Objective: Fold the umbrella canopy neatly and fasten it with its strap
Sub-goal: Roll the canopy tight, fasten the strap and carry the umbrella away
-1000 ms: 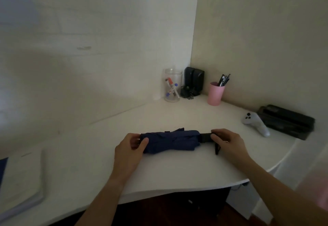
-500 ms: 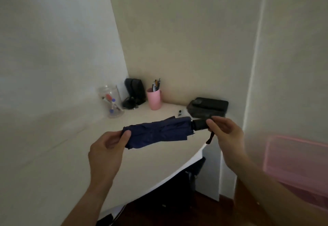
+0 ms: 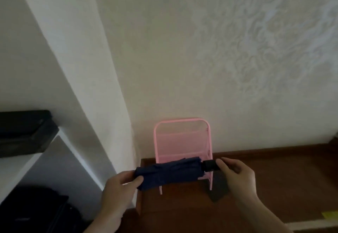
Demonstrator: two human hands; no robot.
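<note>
A collapsed navy-blue umbrella (image 3: 170, 173) is held level in the air between both hands, its canopy bunched around the shaft. My left hand (image 3: 118, 189) grips the canopy's left tip end. My right hand (image 3: 236, 176) holds the black handle (image 3: 210, 165) at the right end. A dark strap or cord (image 3: 217, 187) hangs down under the handle. The canopy's own fastening strap is not distinguishable.
A pink wire rack (image 3: 182, 141) stands on the brown wooden floor (image 3: 274, 187) against the pale wall, right behind the umbrella. The white desk's edge (image 3: 11, 168) with a black case (image 3: 23, 132) is at the left. Dark bags (image 3: 36, 212) sit under the desk.
The view has swung right, away from the desk toward the wall and pink rack. Both hands lifted the umbrella off the desk and carried it along, keeping the same grips.
</note>
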